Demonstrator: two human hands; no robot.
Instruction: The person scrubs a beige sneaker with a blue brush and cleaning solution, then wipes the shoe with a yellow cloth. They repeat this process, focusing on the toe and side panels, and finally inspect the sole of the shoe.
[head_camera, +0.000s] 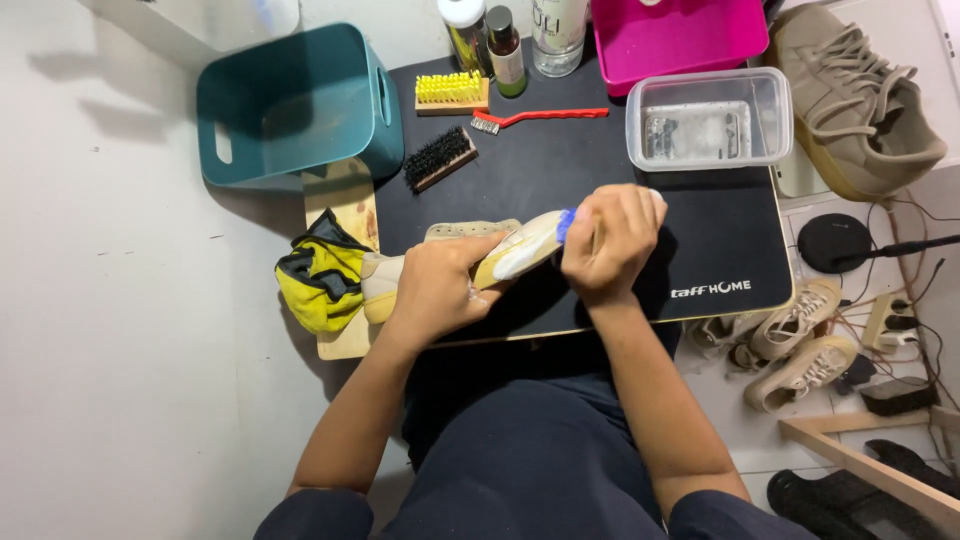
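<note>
- Shoe (470, 232) comes first: a beige one lies on its side at the middle of the black mat (720, 230), sole edge turned up toward us, probably so the foamy part faces the brush.
- Our left hand (435, 285) wraps around the heel end, fingers clenched on the shoe to pin it against the mat.
- Our right hand (610, 240) is closed around a small brush (566, 222); only its blue tip shows past the fingers, pressed to the whitish lather on the sole.
- Behind the shoe, near the mat's far edge, we see a black-bristled brush (438, 158), a yellow-bristled brush (450, 92) and a thin red-handled brush (540, 116), all within reach but apart from our hands.
- Further back stand a few bottles (505, 45), and to the right a clear tub (710, 118) holding water, just in front of a pink bin (680, 35).
- A teal basket (295, 105) sits off the mat's left corner, and a yellow and black cloth (318, 275) lies just left of the shoe's heel.
- Nothing lies between our hands and the shoe; the clear tub is the nearest thing to the right hand.
- To the right, off the mat, we see another beige shoe (855, 90) resting higher up, a pair of pale shoes (800, 345) on the floor, and cables (900, 300).
</note>
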